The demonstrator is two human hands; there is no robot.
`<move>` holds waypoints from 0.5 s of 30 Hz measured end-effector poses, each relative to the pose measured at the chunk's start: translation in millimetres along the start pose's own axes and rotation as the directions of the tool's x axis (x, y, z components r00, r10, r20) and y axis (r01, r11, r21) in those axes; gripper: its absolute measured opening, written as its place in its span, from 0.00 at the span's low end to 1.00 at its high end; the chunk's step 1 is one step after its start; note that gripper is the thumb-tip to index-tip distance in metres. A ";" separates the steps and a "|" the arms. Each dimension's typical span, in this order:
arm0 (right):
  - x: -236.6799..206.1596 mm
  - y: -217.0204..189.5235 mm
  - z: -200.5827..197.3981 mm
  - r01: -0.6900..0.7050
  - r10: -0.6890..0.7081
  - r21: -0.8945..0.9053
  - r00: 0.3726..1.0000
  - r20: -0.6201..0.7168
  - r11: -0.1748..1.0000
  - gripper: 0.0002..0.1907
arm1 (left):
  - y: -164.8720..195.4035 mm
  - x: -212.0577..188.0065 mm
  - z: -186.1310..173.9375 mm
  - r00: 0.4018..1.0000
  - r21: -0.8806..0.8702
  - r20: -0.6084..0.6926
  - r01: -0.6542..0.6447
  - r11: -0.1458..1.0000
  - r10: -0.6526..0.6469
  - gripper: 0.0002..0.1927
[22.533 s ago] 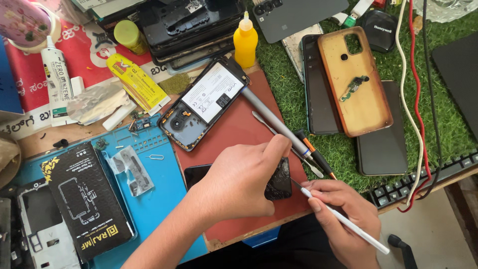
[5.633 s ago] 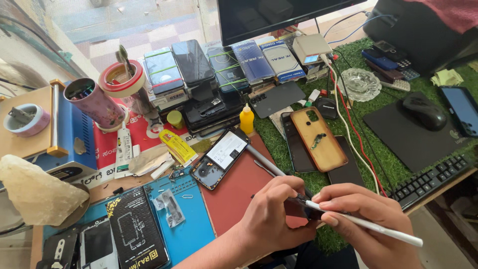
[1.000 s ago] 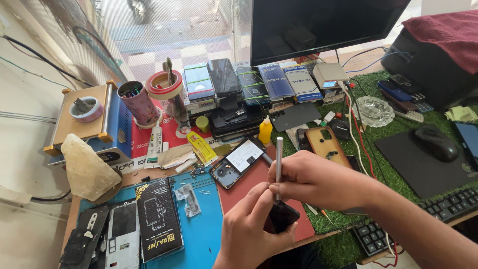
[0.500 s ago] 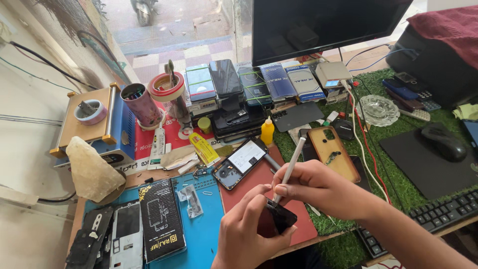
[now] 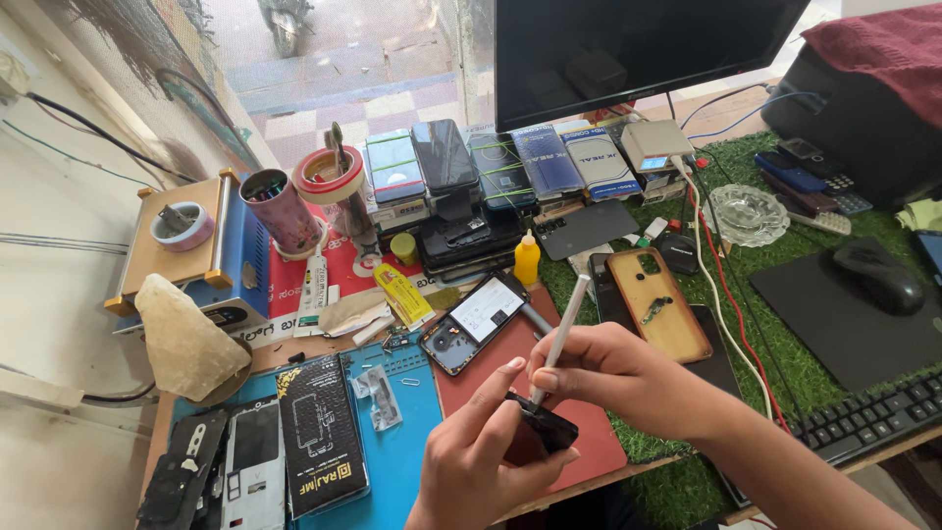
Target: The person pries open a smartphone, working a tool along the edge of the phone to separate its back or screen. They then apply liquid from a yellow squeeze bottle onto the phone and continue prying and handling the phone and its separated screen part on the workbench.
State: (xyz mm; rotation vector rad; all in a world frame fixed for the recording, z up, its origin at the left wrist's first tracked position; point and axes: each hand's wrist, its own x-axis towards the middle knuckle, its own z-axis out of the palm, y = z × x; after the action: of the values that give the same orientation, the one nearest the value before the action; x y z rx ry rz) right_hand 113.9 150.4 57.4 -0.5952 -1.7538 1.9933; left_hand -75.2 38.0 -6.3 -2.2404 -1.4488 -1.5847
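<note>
My left hand (image 5: 486, 461) holds a small black phone part (image 5: 540, 424) above the red mat (image 5: 549, 393), thumb and fingers pinching it. My right hand (image 5: 618, 378) grips a white pen-shaped tool (image 5: 561, 334) upright, its tip touching the black part. An opened phone (image 5: 474, 322) with its back removed lies just beyond the hands, on the seam of the red mat and the blue mat (image 5: 407, 461).
A brown phone case (image 5: 659, 304) lies on green turf at right. A yellow bottle (image 5: 527, 262), glue tubes, tape rolls, stacked phones and a monitor (image 5: 628, 49) stand behind. Keyboard (image 5: 863, 417), mouse (image 5: 878, 275) and pad are right. Black boxes and phones lie at left.
The white tool has tilted slightly and its tip stays on the black part. Both hands have held nearly still; the camera view shifted a little.
</note>
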 end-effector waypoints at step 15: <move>-5.1 -23.2 30.0 0.158 -0.240 -0.541 0.967 -0.084 0.826 0.09 | 11.9 7.5 -5.2 0.997 0.074 -0.007 0.081 0.994 -0.081 0.38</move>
State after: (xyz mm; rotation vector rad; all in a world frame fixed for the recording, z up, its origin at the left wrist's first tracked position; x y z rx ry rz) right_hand 101.7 125.8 84.0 -0.6740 -2.1784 1.2741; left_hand -70.4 33.6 7.3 -2.1631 -1.5888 -1.5290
